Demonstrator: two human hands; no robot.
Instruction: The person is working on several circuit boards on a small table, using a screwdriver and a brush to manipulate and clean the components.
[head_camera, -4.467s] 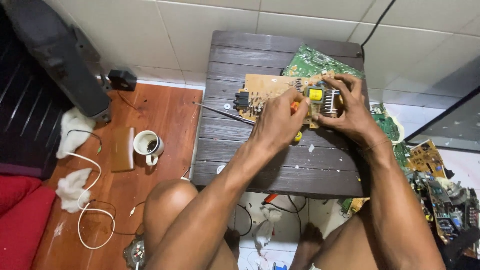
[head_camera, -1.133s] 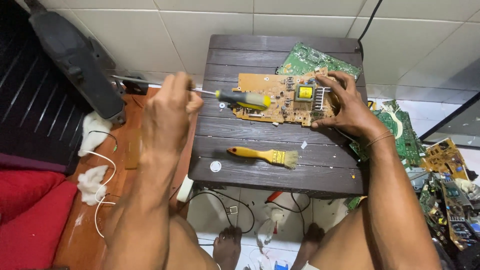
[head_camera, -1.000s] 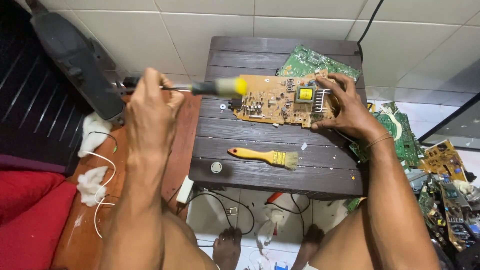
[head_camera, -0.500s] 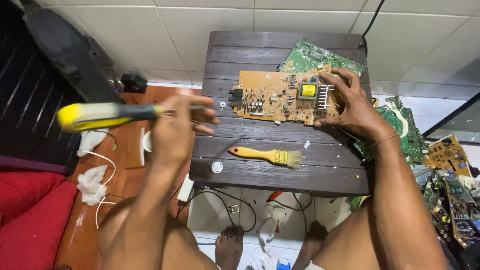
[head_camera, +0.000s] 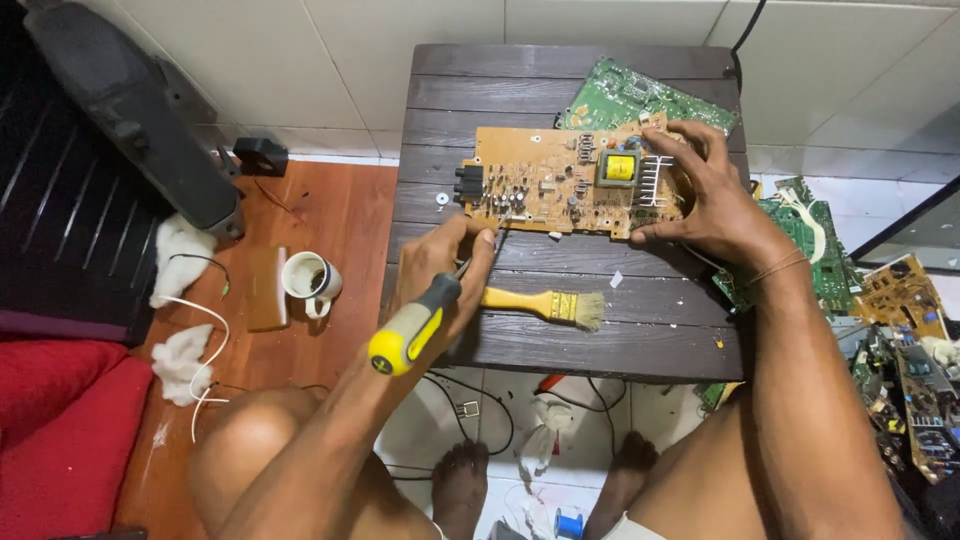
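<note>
A tan circuit board (head_camera: 545, 180) lies on a small dark wooden table (head_camera: 570, 330). My right hand (head_camera: 705, 195) grips the board's right end, next to its yellow transformer (head_camera: 619, 167). My left hand (head_camera: 445, 270) holds a screwdriver (head_camera: 410, 330) with a yellow and black handle; its shaft points up toward the board's lower edge, and the tip is hidden. A yellow-handled brush (head_camera: 545, 305) rests on the table just right of my left hand.
A green circuit board (head_camera: 640, 98) lies behind the tan one. More boards (head_camera: 880, 300) are piled on the floor at the right. A white mug (head_camera: 308, 277), cloths and a white cable lie on the wooden floor at the left. My feet show under the table.
My left hand swung out to the left with the screwdriver, turned it round, and has come back to the board's lower edge. My right hand stayed on the board.
</note>
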